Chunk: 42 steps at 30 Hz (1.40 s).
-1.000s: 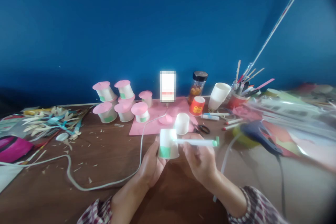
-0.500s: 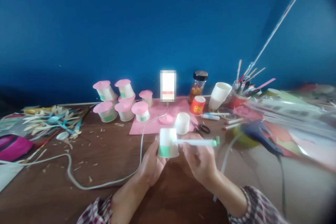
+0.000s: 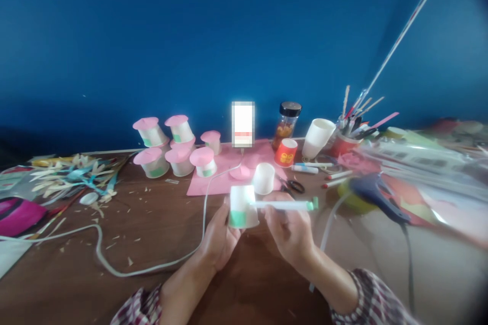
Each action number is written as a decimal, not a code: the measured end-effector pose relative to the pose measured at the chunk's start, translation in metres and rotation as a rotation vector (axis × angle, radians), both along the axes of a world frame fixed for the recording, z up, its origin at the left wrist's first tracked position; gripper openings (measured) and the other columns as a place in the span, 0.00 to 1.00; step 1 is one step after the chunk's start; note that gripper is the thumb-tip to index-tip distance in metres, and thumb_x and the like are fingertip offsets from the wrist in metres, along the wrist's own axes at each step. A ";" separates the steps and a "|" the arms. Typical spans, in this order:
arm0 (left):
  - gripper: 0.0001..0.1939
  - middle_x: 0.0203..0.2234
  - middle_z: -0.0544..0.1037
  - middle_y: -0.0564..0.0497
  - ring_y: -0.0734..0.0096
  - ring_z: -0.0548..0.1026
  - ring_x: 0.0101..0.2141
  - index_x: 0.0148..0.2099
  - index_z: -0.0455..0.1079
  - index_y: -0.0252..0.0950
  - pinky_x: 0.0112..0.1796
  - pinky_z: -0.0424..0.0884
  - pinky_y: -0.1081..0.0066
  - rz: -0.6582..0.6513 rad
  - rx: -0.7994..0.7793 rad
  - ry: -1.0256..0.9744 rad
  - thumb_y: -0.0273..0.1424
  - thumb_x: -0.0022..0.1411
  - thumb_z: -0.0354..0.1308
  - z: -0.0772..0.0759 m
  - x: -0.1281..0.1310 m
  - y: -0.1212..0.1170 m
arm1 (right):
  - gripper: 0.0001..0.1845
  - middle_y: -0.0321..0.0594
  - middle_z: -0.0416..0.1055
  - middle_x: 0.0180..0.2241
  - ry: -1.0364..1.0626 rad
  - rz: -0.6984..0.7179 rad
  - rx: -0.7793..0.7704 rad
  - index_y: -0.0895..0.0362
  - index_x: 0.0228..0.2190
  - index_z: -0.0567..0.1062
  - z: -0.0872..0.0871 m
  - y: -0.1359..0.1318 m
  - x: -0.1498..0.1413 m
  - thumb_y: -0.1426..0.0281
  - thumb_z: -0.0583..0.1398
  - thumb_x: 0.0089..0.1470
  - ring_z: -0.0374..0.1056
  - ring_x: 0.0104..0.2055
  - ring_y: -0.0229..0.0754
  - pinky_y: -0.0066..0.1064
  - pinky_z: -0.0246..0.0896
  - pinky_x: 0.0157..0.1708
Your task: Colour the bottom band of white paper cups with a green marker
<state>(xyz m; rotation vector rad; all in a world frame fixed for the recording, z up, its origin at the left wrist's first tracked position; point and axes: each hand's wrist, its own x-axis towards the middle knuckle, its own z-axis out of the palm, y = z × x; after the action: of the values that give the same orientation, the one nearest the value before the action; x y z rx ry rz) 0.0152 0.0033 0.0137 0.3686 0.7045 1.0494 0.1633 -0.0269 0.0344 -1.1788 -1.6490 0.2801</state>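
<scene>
- Nearest me, the left hand [image 3: 222, 244] is closed around a white cup [image 3: 243, 197], wide end down, seemingly to steady it above the table [image 3: 163, 233].
- The right hand [image 3: 293, 231] pinches a green-ended pen [image 3: 287, 205] crosswise, tip at the cup's side, probably for control.
- Just beyond, another cup [image 3: 264, 179] stands within easy reach.
- Farther left, pink-topped cups [image 3: 155, 166] sit grouped, likely out of the arms' way.

Leftward of the left hand [image 3: 221, 236] the desk [image 3: 160, 223] offers an open stretch over small scraps [image 3: 130, 260], though a white cable [image 3: 122, 274] loops across it and pink-topped cups [image 3: 152, 165] bound its far side. Just beyond the right hand [image 3: 292, 228], a white cup [image 3: 263, 179] and black scissors [image 3: 296, 186] obstruct; rightward, a dark blue tool [image 3: 375, 195] trails its cord [image 3: 409, 259].
</scene>
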 end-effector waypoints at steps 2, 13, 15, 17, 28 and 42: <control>0.19 0.47 0.78 0.43 0.56 0.72 0.52 0.51 0.70 0.31 0.53 0.66 0.60 0.003 0.005 0.001 0.38 0.66 0.50 0.000 0.000 0.000 | 0.05 0.38 0.72 0.27 -0.005 -0.002 0.003 0.57 0.34 0.71 0.001 0.000 0.000 0.73 0.54 0.58 0.70 0.25 0.36 0.26 0.66 0.27; 0.20 0.42 0.80 0.41 0.56 0.74 0.49 0.51 0.70 0.30 0.52 0.67 0.60 0.011 -0.031 0.011 0.40 0.65 0.50 -0.001 -0.001 0.000 | 0.05 0.37 0.73 0.27 0.023 -0.003 0.014 0.57 0.33 0.71 0.002 0.003 0.003 0.73 0.54 0.59 0.71 0.26 0.36 0.24 0.68 0.27; 0.21 0.42 0.80 0.41 0.56 0.74 0.49 0.51 0.70 0.30 0.52 0.67 0.61 0.010 -0.041 0.011 0.40 0.66 0.50 -0.001 -0.001 0.000 | 0.05 0.37 0.72 0.26 0.015 -0.006 0.007 0.57 0.33 0.71 0.002 0.003 0.003 0.73 0.54 0.59 0.70 0.25 0.35 0.24 0.67 0.27; 0.21 0.42 0.80 0.41 0.56 0.74 0.49 0.51 0.70 0.30 0.52 0.67 0.61 0.012 -0.051 0.000 0.41 0.65 0.50 -0.001 -0.002 0.001 | 0.05 0.36 0.72 0.26 0.018 -0.009 0.003 0.57 0.32 0.71 0.001 0.003 0.003 0.73 0.55 0.59 0.70 0.24 0.35 0.23 0.67 0.26; 0.23 0.36 0.79 0.40 0.58 0.76 0.39 0.45 0.73 0.30 0.44 0.71 0.57 -0.011 0.013 0.039 0.45 0.64 0.49 -0.002 -0.003 0.000 | 0.08 0.35 0.70 0.23 0.416 -0.068 -0.102 0.58 0.32 0.71 -0.010 0.007 0.002 0.67 0.56 0.60 0.66 0.23 0.35 0.26 0.64 0.24; 0.08 0.35 0.78 0.44 0.62 0.74 0.40 0.37 0.74 0.32 0.50 0.67 0.56 0.097 0.118 -0.002 0.33 0.59 0.58 -0.004 -0.002 0.001 | 0.07 0.38 0.72 0.26 0.349 0.001 -0.088 0.58 0.37 0.72 -0.018 0.005 0.000 0.67 0.56 0.60 0.69 0.25 0.37 0.26 0.67 0.24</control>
<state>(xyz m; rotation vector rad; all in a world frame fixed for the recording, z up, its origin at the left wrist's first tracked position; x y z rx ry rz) 0.0128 0.0046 0.0102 0.4388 0.6657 1.1861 0.1632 -0.0221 0.0168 -1.1217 -1.3423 0.5324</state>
